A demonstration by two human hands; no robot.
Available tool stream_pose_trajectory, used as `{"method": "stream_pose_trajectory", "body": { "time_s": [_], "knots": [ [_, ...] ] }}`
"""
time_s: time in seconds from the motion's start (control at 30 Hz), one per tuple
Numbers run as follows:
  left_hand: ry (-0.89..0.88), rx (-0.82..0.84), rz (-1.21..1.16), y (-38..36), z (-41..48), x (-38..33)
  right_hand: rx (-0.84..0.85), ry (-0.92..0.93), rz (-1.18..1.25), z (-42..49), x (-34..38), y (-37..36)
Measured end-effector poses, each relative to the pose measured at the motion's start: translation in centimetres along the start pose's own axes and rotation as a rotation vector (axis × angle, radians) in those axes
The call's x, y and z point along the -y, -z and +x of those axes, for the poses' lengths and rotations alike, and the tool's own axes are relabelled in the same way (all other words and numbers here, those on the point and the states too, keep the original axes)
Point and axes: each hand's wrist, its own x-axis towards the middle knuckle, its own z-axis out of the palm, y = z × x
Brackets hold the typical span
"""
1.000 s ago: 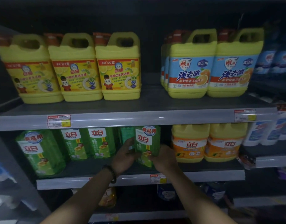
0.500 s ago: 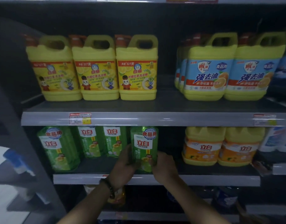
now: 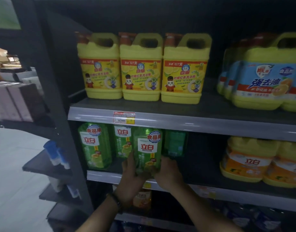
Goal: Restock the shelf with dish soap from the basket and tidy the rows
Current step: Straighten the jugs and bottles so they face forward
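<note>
Two bare hands grip one green translucent dish soap bottle [image 3: 148, 151] low on its sides: left hand [image 3: 131, 179] and right hand [image 3: 169, 174] wrapped around base, at front edge of middle shelf [image 3: 210, 183]. Four green bottles visible in that row, one turned backward [image 3: 175, 143]. Above: three yellow plastic jugs [image 3: 141, 67], moulded handles, glossy labels. Right: two orange-labelled jugs [image 3: 247, 159].

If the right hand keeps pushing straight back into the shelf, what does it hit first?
Probably the dark green bottle standing right behind the right hand; depth between them is unclear. The hand grips the front green bottle.
</note>
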Motion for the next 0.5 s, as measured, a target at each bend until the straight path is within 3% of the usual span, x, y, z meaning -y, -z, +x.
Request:
{"method": "stream_pose_trajectory", "body": {
  "time_s": [0.23,0.5],
  "knots": [
    [-0.011,-0.046,0.081,4.0,0.2,2.0,-0.007,0.050,0.002,1.6,3.5,-3.8],
    [0.010,-0.104,-0.003,7.6,0.1,4.4,-0.016,0.035,-0.141,3.2,5.4,-8.2]
  ]
}}
